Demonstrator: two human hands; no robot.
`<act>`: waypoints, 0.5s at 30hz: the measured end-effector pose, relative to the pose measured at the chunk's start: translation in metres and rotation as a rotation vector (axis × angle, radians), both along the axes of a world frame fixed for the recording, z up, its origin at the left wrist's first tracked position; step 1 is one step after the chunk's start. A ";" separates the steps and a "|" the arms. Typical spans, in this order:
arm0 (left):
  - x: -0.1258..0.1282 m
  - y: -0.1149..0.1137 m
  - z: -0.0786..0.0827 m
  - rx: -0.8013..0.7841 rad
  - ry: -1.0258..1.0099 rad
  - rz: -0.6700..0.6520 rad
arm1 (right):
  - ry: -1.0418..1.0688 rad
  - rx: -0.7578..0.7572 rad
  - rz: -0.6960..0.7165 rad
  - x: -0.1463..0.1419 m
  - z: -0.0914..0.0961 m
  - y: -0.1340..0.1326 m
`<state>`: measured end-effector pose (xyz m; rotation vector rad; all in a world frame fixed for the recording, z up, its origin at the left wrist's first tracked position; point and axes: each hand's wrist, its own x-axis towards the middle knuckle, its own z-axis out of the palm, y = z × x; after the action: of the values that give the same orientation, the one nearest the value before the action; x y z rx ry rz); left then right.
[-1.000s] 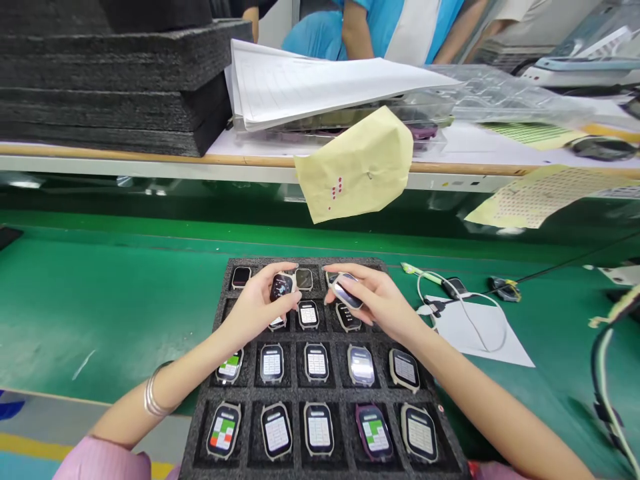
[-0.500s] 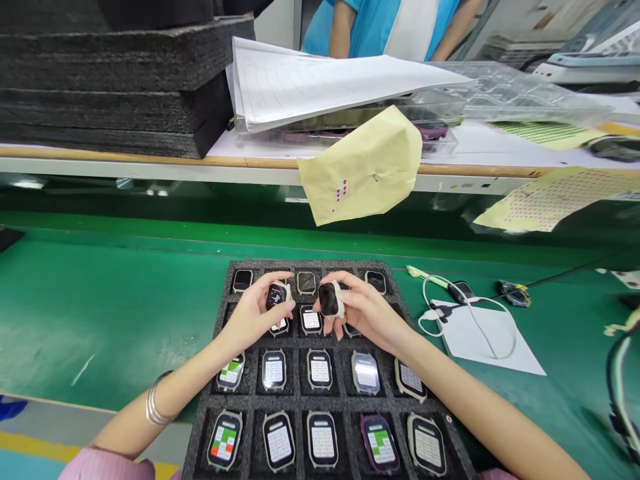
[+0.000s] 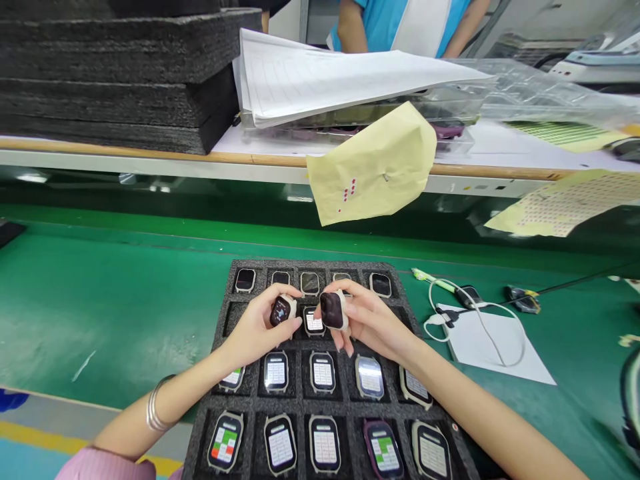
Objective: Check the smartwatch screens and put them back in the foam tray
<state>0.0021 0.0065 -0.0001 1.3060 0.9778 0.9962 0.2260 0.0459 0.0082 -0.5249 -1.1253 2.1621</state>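
Note:
My left hand (image 3: 265, 319) is closed round a smartwatch body (image 3: 281, 311) whose dark screen shows a small lit pattern. In my right hand (image 3: 367, 313) another smartwatch body (image 3: 333, 311) is pinched, its screen black and its case pale. Both are held above a black foam tray (image 3: 295, 403), close to each other but apart. Rows of strapless watches lie in the tray's compartments. Several show white grids, one watch (image 3: 225, 443) has green and red squares, and a purple-cased watch (image 3: 383, 448) shows green ones. My hands hide part of the second row.
Black foam slabs (image 3: 115, 80) are stacked on the shelf at the back left, with papers (image 3: 350, 77) beside them. A yellow sheet (image 3: 375, 167) hangs over the shelf edge. To the right, a white cable (image 3: 520, 333) lies over white paper (image 3: 500, 360). A person in blue (image 3: 380, 27) is behind the shelf.
Both hands have come slightly lower and nearer, still holding the watches. More of the tray's back row shows now. The whole view has shifted a little.

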 end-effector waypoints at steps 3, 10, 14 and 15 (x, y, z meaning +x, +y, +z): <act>0.000 0.000 -0.001 -0.001 -0.006 -0.008 | -0.010 -0.010 -0.016 0.000 -0.001 0.000; -0.001 0.002 0.002 -0.046 0.056 0.005 | -0.055 0.008 0.019 0.000 0.001 0.000; -0.002 0.002 0.002 -0.047 0.042 0.018 | -0.058 0.006 0.000 -0.001 0.001 -0.002; -0.002 0.002 0.002 -0.042 0.041 0.020 | -0.057 0.009 0.000 -0.001 0.000 -0.002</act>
<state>0.0001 0.0082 0.0019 1.2883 1.0392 0.9622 0.2252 0.0441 0.0087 -0.5856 -1.1654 2.1532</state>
